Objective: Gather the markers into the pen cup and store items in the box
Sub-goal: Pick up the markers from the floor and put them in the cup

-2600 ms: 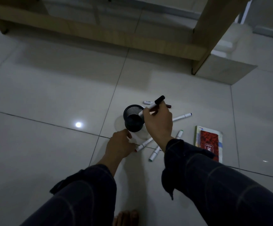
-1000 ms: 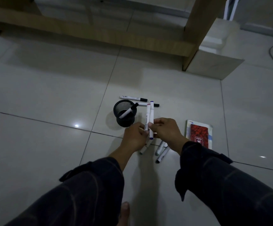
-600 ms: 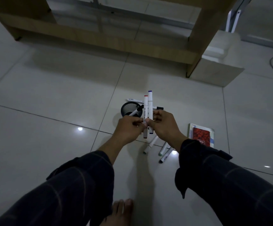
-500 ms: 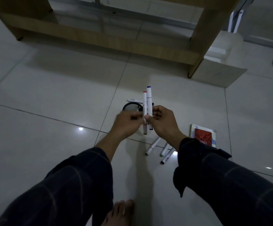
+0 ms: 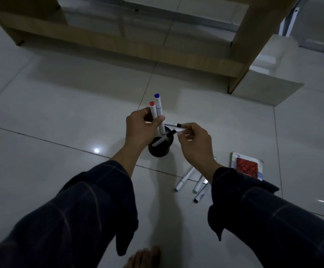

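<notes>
- Head view: pale glossy floor tiles fill the dim scene; a wooden furniture frame crosses the top, with a light cardboard box at its right end.
- A black pen cup stands upright on the floor near the centre, partly hidden behind the left hand. A black-capped marker leans inside it, cap pointing up and right.
- The left hand is closed around two white markers, one red-capped, one blue-capped. They stand nearly upright, caps up, lower ends dipping to the cup's mouth.
- The right hand is just right of the cup, fingers loosely curled and narrow; whether it grips anything I cannot tell.
- Beyond the cup, a black-tipped marker lies on the floor, pointing left to right.
- Three more markers lie near the right sleeve, slanting lower left to upper right.
- A red-covered booklet lies flat, right of them.
</notes>
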